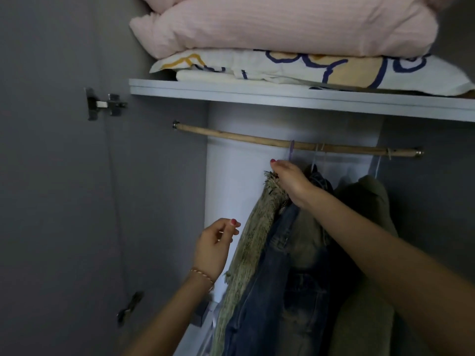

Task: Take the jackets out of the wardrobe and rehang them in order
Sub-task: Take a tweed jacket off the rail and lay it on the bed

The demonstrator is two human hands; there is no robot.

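Note:
Three jackets hang from a wooden rail [231,136] inside the wardrobe. Leftmost is a greenish tweed jacket [253,242] on a purple hanger [291,150]. Beside it hangs a blue denim jacket [277,291], and furthest right a dark olive jacket [365,201]. My right hand [290,183] grips the tweed jacket at its collar, just under the hanger hook. My left hand [214,246] hovers left of the tweed jacket with fingers loosely curled, holding nothing and not touching the cloth.
A white shelf [282,96] runs above the rail, stacked with a pink quilt [282,24] and patterned pillows [334,69]. The grey open door [51,176] with its hinge [105,105] stands to the left. The rail's left half is bare.

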